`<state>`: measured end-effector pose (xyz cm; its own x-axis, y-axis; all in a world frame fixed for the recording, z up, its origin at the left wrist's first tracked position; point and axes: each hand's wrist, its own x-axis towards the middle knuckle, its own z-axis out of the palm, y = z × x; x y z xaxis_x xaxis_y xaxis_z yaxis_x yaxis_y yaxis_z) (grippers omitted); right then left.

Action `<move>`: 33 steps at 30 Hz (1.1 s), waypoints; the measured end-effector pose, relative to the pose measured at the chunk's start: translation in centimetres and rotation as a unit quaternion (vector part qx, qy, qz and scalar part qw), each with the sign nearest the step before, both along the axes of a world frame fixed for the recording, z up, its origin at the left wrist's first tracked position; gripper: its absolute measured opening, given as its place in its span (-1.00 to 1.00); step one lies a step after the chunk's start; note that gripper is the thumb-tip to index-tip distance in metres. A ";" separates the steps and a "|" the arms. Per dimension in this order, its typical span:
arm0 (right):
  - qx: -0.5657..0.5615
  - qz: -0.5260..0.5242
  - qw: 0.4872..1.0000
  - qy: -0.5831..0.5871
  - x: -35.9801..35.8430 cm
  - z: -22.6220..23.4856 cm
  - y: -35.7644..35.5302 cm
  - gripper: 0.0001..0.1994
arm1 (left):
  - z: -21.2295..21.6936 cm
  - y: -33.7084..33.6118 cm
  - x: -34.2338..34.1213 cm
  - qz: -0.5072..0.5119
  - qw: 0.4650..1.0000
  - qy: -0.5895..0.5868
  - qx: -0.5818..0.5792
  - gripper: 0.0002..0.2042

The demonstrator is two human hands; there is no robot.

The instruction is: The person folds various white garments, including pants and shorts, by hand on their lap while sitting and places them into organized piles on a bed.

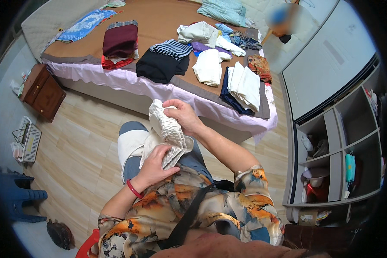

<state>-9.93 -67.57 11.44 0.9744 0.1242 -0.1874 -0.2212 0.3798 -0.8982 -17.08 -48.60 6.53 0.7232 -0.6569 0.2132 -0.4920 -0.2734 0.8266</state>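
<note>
A cream garment with a gathered elastic waistband [170, 129], likely trousers, lies across my lap, one part of it hanging over my knee. My right hand [182, 115] is closed on the far end of the waistband, thumb and fingers pinching it. At the near end, my left hand [156, 167] grips the same band close to my belly, a red bangle on its wrist. Part of the garment is bunched between the two hands, so its full shape is hidden.
Ahead stands a bed [155, 17] with folded dark red clothes [120, 39], black trousers [161, 64] and white clothes [245, 88]. A brown cabinet [45, 92], white basket [30, 139] and blue stools [17, 193] are left; a shelf unit [337, 148] is right.
</note>
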 end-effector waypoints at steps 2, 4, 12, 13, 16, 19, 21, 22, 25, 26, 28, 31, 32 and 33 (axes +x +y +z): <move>-0.011 -0.020 1.000 -0.017 -0.3 -0.2 -0.1 -0.76 | -1.6 -0.3 -0.2 -0.011 0.999 -0.003 0.050 -0.36; -0.032 -0.030 0.998 -0.037 -0.3 -0.7 -0.5 -0.75 | -3.0 -0.4 -0.5 -0.008 0.996 -0.014 0.089 -0.38; -0.272 -0.014 0.954 -0.126 -0.7 -1.1 -2.9 -0.66 | -5.2 1.1 -0.1 -0.006 0.993 0.076 0.094 -0.59; -0.297 -0.014 0.945 -0.133 -0.8 -1.2 -3.3 -0.63 | -5.4 1.3 -0.1 0.003 0.993 0.079 0.093 -0.61; -0.407 0.018 0.895 -0.181 -0.9 -1.1 -4.9 -0.59 | -5.1 2.3 0.5 0.037 0.993 0.079 0.075 -0.68; -0.482 0.031 0.853 -0.196 -1.7 -0.2 -6.2 -0.58 | -1.9 3.2 1.2 0.093 0.986 0.083 0.107 -0.73; -0.526 0.044 0.831 -0.178 -1.6 -0.7 -7.9 -0.55 | -3.3 4.0 2.0 0.102 0.995 0.007 0.021 -0.70; -0.547 0.053 0.819 -0.168 -1.7 -1.0 -8.5 -0.53 | -2.6 4.2 2.1 0.102 0.994 0.028 0.014 -0.68; -0.533 0.099 0.832 -0.115 -1.8 -1.5 -9.8 -0.55 | 0.0 4.5 2.3 0.047 0.998 0.007 0.031 -0.64; -0.524 0.115 0.838 -0.102 -1.8 -2.0 -10.1 -0.56 | 0.2 4.5 2.2 0.029 0.999 -0.009 0.025 -0.64; -0.534 0.097 0.833 -0.107 -2.0 -2.8 -10.1 -0.63 | -1.4 4.6 2.3 -0.005 0.999 -0.042 0.000 -0.63; -0.636 0.058 0.755 -0.145 -1.7 -3.8 -9.4 -0.73 | -0.7 4.5 1.9 -0.019 0.993 -0.025 0.115 -0.61; -0.677 0.040 0.721 -0.140 -1.5 -4.4 -8.8 -0.76 | -0.7 4.4 1.8 -0.017 0.990 -0.015 0.137 -0.62; -0.704 0.017 0.696 -0.138 -1.1 -4.8 -8.5 -0.79 | -0.6 4.2 2.0 -0.017 0.987 -0.005 0.160 -0.62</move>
